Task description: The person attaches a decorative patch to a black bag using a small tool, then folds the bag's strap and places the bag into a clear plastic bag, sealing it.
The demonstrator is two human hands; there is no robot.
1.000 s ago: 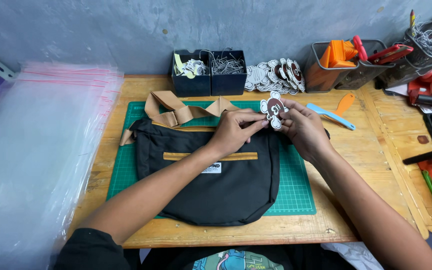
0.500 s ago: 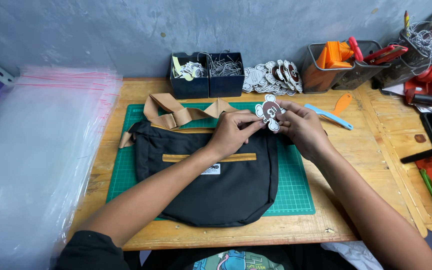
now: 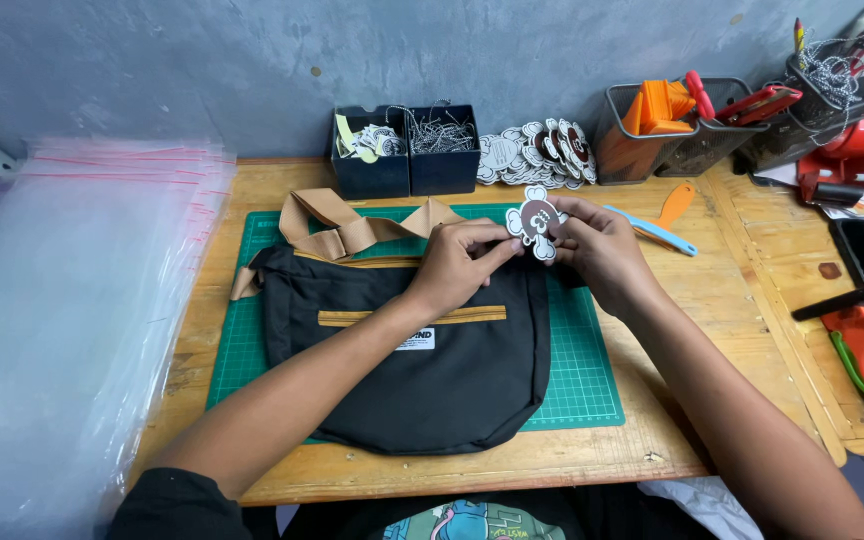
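A black bag (image 3: 422,370) with a tan strap (image 3: 352,232) and a tan zip band lies flat on a green cutting mat (image 3: 582,370). Above the bag's upper right corner, both hands hold a small brown-and-white die-cut tag (image 3: 537,222). My left hand (image 3: 462,262) pinches the tag's left edge, and its forearm lies across the bag. My right hand (image 3: 597,250) grips the tag from the right.
A tall stack of clear plastic bags (image 3: 62,330) fills the left side. At the back stand two dark bins (image 3: 407,165) with cords and tags, a pile of similar die-cut tags (image 3: 542,152), and wire baskets (image 3: 672,135) of tools. A blue tool (image 3: 657,232) lies right of the hands.
Both hands have lifted the tag slightly up and away from the bag's corner. The view has shifted a little; the bag stays put.
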